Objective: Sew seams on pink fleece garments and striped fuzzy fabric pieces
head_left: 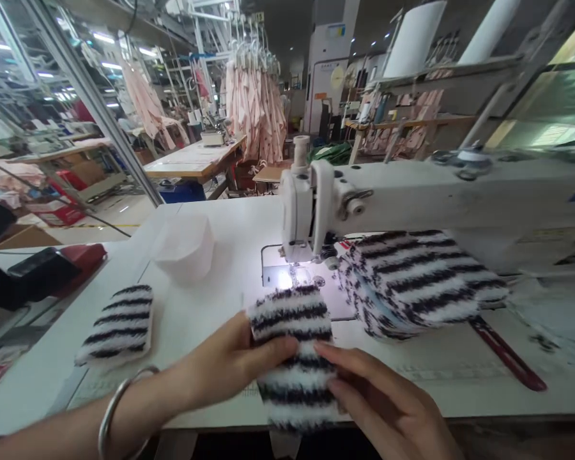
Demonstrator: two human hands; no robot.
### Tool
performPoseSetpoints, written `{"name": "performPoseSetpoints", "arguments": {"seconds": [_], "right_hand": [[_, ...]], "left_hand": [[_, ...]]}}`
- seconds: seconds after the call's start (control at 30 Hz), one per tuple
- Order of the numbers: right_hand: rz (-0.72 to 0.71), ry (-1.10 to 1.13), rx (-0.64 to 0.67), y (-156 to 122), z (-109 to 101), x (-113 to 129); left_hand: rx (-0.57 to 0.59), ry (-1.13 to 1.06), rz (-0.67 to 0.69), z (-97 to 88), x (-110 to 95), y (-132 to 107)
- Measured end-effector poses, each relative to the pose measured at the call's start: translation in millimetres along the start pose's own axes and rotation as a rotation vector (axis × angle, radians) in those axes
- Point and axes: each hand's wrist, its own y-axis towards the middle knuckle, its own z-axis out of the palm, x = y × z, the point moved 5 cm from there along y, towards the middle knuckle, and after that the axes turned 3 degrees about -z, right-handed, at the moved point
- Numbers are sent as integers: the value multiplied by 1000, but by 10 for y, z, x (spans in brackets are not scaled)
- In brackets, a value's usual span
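Note:
A fuzzy black-and-white striped fabric piece [292,319] lies on the white sewing table [211,306], its far edge near the presser foot [294,271] of the white sewing machine [412,191]. My left hand [230,364], with a metal bangle on the wrist, grips the piece's left edge with closed fingers. My right hand [388,402] rests on its lower right part, fingers pressed against the fabric.
A stack of striped pieces [412,281] sits under the machine arm at right. One more striped piece [117,326] lies at left. A white bundle [184,246] sits behind it. A red strip [503,351] lies at right. Hanging pink garments [253,108] and tables fill the background.

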Motion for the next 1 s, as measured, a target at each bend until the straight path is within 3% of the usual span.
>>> {"name": "performPoseSetpoints", "arguments": {"seconds": [0.13,0.27,0.37,0.53,0.77,1.0], "right_hand": [[-19,-52,-16,248,347,16],[-110,-298,-12,376,538,-82],[-132,-377,7,383,575,-98],[-175,-389,5,362,534,8],[-197,-492,15,362,615,-88],[-205,-463,55,341,602,-46]], "left_hand": [[-175,515,106,-476,-72,113],[-229,836,55,-718,158,304],[-217,860,45,-734,240,333],[-227,881,59,-730,141,298],[-202,868,48,-722,221,350],[-192,743,-18,-739,223,342]]}}
